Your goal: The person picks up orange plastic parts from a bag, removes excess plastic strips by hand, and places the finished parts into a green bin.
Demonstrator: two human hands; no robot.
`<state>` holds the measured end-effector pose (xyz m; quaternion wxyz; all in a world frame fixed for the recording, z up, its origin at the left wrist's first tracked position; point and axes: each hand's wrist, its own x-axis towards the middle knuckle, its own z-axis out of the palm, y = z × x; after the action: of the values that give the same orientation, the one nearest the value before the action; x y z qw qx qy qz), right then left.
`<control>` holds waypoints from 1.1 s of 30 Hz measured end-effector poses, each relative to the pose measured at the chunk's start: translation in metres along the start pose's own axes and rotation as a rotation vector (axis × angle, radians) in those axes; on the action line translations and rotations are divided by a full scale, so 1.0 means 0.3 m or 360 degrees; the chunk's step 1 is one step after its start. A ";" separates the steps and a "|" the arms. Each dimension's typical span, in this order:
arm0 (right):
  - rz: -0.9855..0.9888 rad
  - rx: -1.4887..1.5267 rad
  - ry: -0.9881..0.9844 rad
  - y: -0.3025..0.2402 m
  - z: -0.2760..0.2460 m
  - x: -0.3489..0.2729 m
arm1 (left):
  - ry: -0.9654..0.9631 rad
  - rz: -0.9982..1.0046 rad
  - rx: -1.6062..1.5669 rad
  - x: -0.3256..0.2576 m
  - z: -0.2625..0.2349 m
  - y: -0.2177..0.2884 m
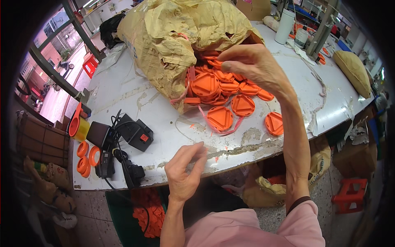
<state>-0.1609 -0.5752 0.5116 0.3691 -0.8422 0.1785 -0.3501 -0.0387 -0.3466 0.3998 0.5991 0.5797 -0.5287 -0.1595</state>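
A big yellow-brown paper sack [164, 45] lies on the table, its mouth spilling round orange plastic lids [205, 84] with raised triangles. My right hand [255, 64] reaches over to the sack's mouth. Its thumb and forefinger come together at the edge of an orange lid [213, 61] on the pile; the other fingers are partly hidden. Near the table's front edge my left hand [187, 168] hovers, fingers loosely bent, thumb apart, with nothing in it. Several lids lie loose in front of the sack, one of them [274, 123] off to the right. A pink strip [224, 132] curls around the nearest lid.
Black power adapters with cables [133, 131] sit at the left, beside orange rings [94, 155] and a yellow-and-orange container [79, 125]. Below the front edge are a bin of orange pieces [149, 214] and an open sack [263, 191]. A white bottle [284, 26] stands far right.
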 end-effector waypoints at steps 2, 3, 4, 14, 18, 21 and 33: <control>0.0094 -0.0062 0.0130 -0.030 -0.050 -0.033 | -0.0001 0.0021 0.0018 0.000 0.002 -0.001; -0.0026 -0.0155 0.0225 -0.029 -0.070 -0.051 | -0.0006 0.0026 0.0008 0.000 0.008 0.002; -0.0027 -0.0162 0.0229 -0.021 -0.087 -0.086 | -0.0015 0.0013 -0.0007 0.001 0.011 0.007; 0.0603 -0.0521 0.0093 0.013 -0.094 -0.569 | -0.0019 0.0025 0.0012 -0.003 -0.006 -0.002; 0.0416 -0.0617 0.0068 0.062 -0.020 -0.567 | -0.0001 0.0007 0.0015 -0.004 -0.003 -0.007; 0.0184 -0.0634 0.0018 0.067 0.044 -0.500 | 0.0009 -0.0017 -0.0007 -0.002 0.003 -0.002; 0.0661 0.0936 -0.0639 0.012 0.167 -0.266 | 0.0095 -0.0289 -0.0402 0.006 0.000 0.005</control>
<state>-0.1801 -0.5081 0.4483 0.6844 -0.6984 0.1614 -0.1330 -0.0386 -0.3478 0.4018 0.6659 0.5496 -0.4319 -0.2609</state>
